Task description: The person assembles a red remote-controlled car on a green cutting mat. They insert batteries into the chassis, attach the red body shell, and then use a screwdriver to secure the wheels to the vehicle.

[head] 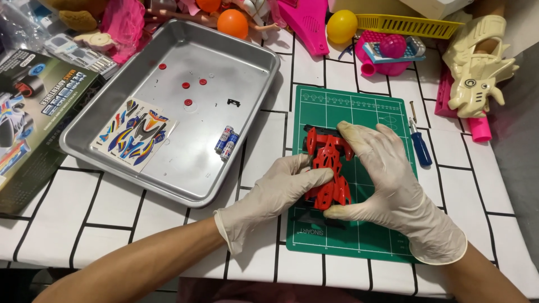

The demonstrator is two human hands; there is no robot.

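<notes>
Red plastic car shell (330, 171) sits on the green mat (387, 112), pinched between left hand (275, 193) and right hand (387, 185), fingers curled closed around it. Likely light, stiff, brittle; best gripped along its sides. Steel tray (252, 118) lies just left.

Red toy car body (330, 171): glossy plastic shell, openwork, pointed nose toward the near edge. Lies lengthwise on the green cutting mat (359, 235), over a black chassis (314, 216) partly visible beneath. Gripped at both sides; remainder of underside hidden.
</notes>
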